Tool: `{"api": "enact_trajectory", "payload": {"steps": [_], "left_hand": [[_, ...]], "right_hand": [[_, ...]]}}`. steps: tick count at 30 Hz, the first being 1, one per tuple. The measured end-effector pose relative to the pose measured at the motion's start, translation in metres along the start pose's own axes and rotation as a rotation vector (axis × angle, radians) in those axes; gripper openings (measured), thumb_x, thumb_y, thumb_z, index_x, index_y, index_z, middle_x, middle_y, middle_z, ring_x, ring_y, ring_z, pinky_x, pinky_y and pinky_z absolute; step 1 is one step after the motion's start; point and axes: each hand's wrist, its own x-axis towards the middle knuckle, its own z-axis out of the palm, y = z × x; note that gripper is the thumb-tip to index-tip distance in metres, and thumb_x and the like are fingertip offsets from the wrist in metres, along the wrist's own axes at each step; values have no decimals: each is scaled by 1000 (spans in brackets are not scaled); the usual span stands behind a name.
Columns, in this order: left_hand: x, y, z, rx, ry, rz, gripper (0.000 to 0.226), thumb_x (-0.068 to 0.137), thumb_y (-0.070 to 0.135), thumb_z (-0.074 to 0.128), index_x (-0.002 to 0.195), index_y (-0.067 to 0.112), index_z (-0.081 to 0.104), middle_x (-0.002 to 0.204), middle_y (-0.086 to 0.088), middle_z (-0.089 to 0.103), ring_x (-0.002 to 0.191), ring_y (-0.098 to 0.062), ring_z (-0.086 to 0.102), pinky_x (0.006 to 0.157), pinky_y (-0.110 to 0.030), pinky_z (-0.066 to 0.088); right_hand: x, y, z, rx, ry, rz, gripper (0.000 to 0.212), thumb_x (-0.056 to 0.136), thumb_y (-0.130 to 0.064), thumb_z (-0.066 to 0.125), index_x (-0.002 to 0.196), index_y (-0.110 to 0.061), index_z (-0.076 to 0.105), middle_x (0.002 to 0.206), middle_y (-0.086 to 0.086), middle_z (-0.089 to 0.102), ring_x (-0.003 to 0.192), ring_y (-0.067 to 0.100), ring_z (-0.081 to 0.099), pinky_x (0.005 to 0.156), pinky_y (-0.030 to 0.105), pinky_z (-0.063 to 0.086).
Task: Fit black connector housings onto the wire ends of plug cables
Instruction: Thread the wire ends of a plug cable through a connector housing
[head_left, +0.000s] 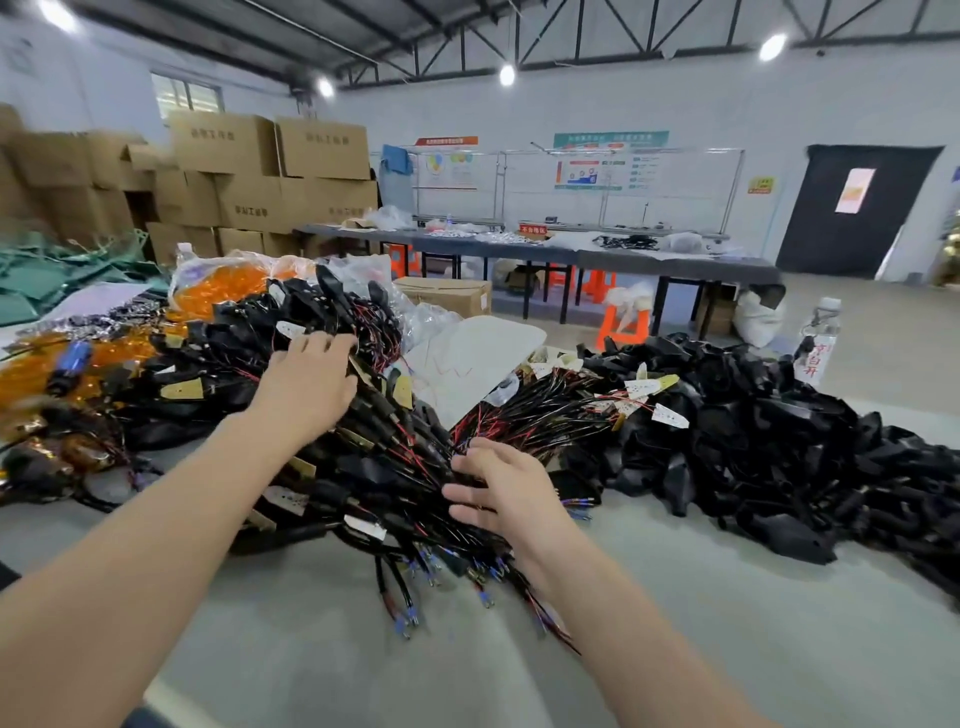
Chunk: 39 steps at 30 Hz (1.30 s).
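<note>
Now our left hand (306, 382) rests, fingers spread, on the cable pile (374, 467). Our right hand (501, 491) touches it, fingers loosely apart.

cables (395, 467): black, red strands, blue tips
housings (753, 441): black
left bags (218, 291): orange
far boxes (249, 171): brown
table (727, 623): grey

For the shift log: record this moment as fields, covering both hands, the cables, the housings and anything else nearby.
Left hand: fingers spread, resting on top of the cable pile
Right hand: fingers spread, touching the red and black wire ends; no grip plainly visible
Black housings: loose heap to the right, neither hand on it
Water bottle: upright behind that heap
Orange bags: behind the cables, to the left
</note>
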Motion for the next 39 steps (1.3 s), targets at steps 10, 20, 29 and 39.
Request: {"api": "enact_trajectory", "payload": {"steps": [10,20,29,39], "left_hand": [[-66,43,73,-213,32,166,36,100,23,50,136,20,53,125,-3,56,116,-26,51,94,-40,44],[-44,150,94,-423,-59,298,34,102,23,45,135,18,52,125,-2,56,115,-22,50,99,-42,43],[37,229,131,-509,-142,210,35,102,22,43,134,13,54,130,-9,55,121,-25,52,101,-42,44],[88,269,152,-41,-122,226,28,105,20,42,120,4,59,114,-20,62,106,-39,58,77,-48,50]], "right_hand": [[-4,38,-61,33,162,27,25,99,0,42,115,-9,58,83,5,66,55,15,59,49,24,49],[13,39,-167,4,336,-55,19,100,-6,49,109,-14,63,81,0,72,60,14,68,51,24,54],[32,50,-236,126,244,-5,19,102,-7,48,105,-6,67,92,14,73,73,22,70,66,30,61],[30,39,-271,74,362,-44,21,102,-12,48,109,-13,67,82,-1,74,73,16,65,63,25,54]]}}
